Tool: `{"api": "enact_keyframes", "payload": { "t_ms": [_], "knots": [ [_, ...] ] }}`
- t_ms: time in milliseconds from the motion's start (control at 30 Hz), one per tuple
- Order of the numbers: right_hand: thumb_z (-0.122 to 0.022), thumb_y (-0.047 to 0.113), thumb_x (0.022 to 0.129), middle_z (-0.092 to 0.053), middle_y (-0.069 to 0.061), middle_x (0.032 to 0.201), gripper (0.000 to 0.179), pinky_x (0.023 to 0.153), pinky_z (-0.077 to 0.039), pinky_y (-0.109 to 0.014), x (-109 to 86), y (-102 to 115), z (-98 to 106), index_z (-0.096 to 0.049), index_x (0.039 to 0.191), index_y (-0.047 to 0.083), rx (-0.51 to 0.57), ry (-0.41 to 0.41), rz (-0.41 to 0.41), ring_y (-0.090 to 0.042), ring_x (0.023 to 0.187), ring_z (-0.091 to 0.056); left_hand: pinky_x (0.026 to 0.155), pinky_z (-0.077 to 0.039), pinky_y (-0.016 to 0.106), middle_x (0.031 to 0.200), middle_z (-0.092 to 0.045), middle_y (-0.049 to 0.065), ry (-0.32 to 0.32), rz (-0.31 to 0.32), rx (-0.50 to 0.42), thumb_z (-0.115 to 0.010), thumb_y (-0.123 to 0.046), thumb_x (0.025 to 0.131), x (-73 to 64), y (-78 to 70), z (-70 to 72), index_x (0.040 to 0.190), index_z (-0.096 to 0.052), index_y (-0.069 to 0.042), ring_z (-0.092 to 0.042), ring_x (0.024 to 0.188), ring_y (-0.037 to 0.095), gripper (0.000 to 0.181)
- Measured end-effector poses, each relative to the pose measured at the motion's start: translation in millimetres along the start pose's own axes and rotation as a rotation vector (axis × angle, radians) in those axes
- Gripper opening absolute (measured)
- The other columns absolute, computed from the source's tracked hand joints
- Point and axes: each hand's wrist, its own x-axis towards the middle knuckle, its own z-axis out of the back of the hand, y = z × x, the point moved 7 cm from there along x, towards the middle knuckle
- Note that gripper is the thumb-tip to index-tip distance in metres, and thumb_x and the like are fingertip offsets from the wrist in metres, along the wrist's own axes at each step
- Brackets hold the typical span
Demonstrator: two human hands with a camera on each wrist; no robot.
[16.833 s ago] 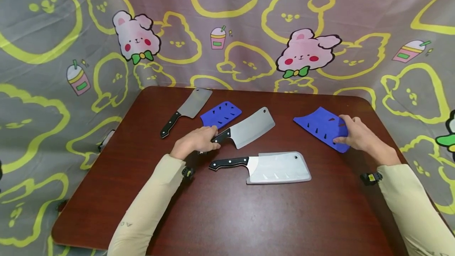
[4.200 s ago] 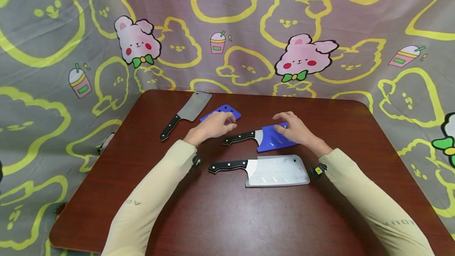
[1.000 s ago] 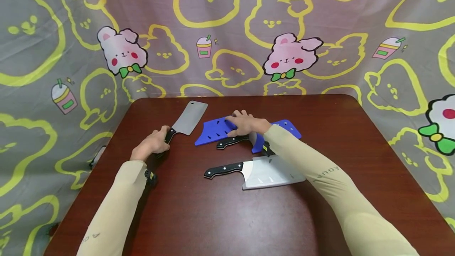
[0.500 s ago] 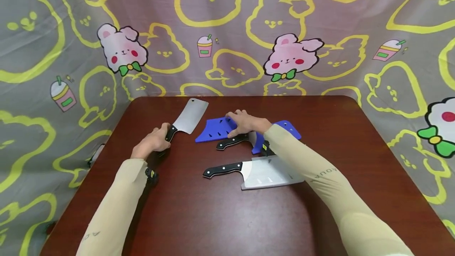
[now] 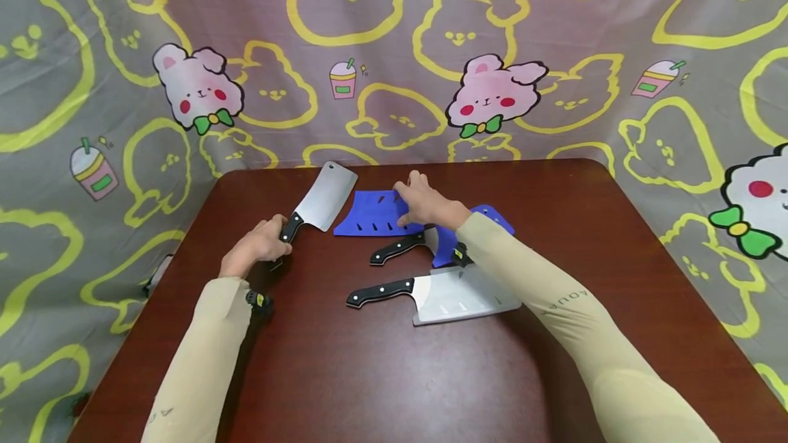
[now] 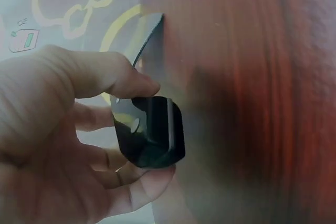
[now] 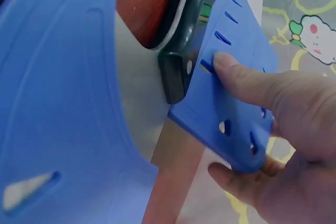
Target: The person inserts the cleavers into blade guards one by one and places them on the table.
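Note:
At the table's left, my left hand [image 5: 255, 245] grips the black riveted handle of a bare cleaver [image 5: 326, 198], its blade pointing to the back. The left wrist view shows thumb and fingers round the handle's butt [image 6: 157, 135]. My right hand [image 5: 427, 207] pinches the right end of a blue slotted blade cover [image 5: 372, 214], thumb on one face and fingers behind, as the right wrist view shows. The cover's wide end faces the bare cleaver. Just in front lies a second cleaver [image 5: 397, 249] in its own blue cover [image 5: 494, 217], partly hidden by my right forearm.
A third cleaver [image 5: 382, 291] lies nearest me, its blade in a translucent white cover [image 5: 462, 299] that my right sleeve partly overlaps. The brown table [image 5: 382, 374] ends at a patterned curtain [image 5: 394, 39] behind and on both sides.
Since the earliest frames, the middle cleaver has gained its blue cover. My left hand has moved to the left cleaver's handle, my right to the other cover. Lately that cover's front edge has turned level.

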Motion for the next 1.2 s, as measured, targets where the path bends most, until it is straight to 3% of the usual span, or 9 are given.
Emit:
{"api": "enact_keyframes", "payload": {
  "t_ms": [167, 300, 400, 533, 700, 800, 1200],
  "knots": [
    [-0.072, 0.021, 0.09, -0.044, -0.017, 0.12, 0.053, 0.087, -0.049, -0.04, -6.5, 0, 3, -0.041, 0.133, 0.013, 0.045, -0.024, 0.109, -0.028, 0.103, -0.054, 0.076, -0.048, 0.038, 0.102, -0.056, 0.021, -0.018, -0.026, -0.007, -0.063, -0.01, 0.09, -0.9, -7.6, 4.2, 0.126, -0.038, 0.005, -0.056, 0.089, 0.029, 0.047],
    [-0.067, 0.012, 0.093, -0.059, -0.014, 0.121, 0.042, 0.095, -0.05, -0.043, -15.2, 4, 9, -0.045, 0.129, 0.011, 0.077, -0.088, 0.237, -0.027, 0.11, -0.06, 0.07, -0.054, 0.039, 0.101, -0.054, 0.023, 0.005, -0.004, -0.131, -0.053, -0.009, 0.095, -1.7, -11.7, 1.8, 0.134, -0.024, 0.004, -0.062, 0.082, 0.026, 0.05],
    [-0.064, 0.007, 0.094, -0.064, -0.013, 0.12, 0.036, 0.092, -0.051, -0.043, -23.5, 6, 14, -0.048, 0.125, 0.01, 0.106, -0.133, 0.283, -0.026, 0.109, -0.063, 0.066, -0.058, 0.039, 0.105, -0.051, 0.028, 0.032, 0.002, -0.249, -0.045, -0.008, 0.098, -1.5, -15.3, -2.2, 0.137, -0.013, 0.005, -0.067, 0.073, 0.025, 0.051],
    [-0.059, 0.006, 0.096, -0.064, -0.013, 0.122, 0.033, 0.088, -0.052, -0.041, -33.7, 4, 17, -0.047, 0.127, 0.009, 0.136, -0.16, 0.287, -0.025, 0.103, -0.064, 0.063, -0.058, 0.038, 0.102, -0.051, 0.026, 0.03, -0.007, -0.281, -0.044, -0.009, 0.097, -0.9, -19.8, -5.9, 0.133, -0.015, 0.004, -0.065, 0.069, 0.024, 0.048],
    [-0.057, 0.008, 0.098, -0.067, -0.011, 0.115, 0.031, 0.078, -0.05, -0.038, -45.5, -2, 23, -0.046, 0.128, 0.009, 0.182, -0.205, 0.299, -0.022, 0.088, -0.063, 0.062, -0.056, 0.035, 0.088, -0.053, 0.016, -0.006, -0.023, -0.252, -0.046, -0.012, 0.094, -0.5, -25.4, -7.0, 0.131, -0.024, 0.0, -0.059, 0.067, 0.021, 0.044],
    [-0.058, 0.01, 0.098, -0.069, -0.011, 0.112, 0.03, 0.077, -0.051, -0.038, -52.5, -7, 30, -0.048, 0.127, 0.01, 0.212, -0.249, 0.304, -0.021, 0.088, -0.065, 0.06, -0.054, 0.033, 0.086, -0.053, 0.014, -0.032, -0.039, -0.251, -0.048, -0.012, 0.093, -1.0, -32.4, -5.4, 0.129, -0.028, -0.001, -0.057, 0.065, 0.02, 0.042],
    [-0.057, 0.017, 0.1, -0.064, -0.011, 0.12, 0.035, 0.084, -0.047, -0.04, -92.9, -28, 69, -0.054, 0.135, 0.015, 0.393, -0.349, 0.131, -0.024, 0.095, -0.06, 0.057, -0.049, 0.03, 0.086, -0.057, 0.014, -0.146, -0.103, -0.309, -0.053, -0.016, 0.091, -15.7, -62.8, 10.6, 0.125, -0.041, -0.004, -0.057, 0.06, 0.021, 0.037]
  ]
}}
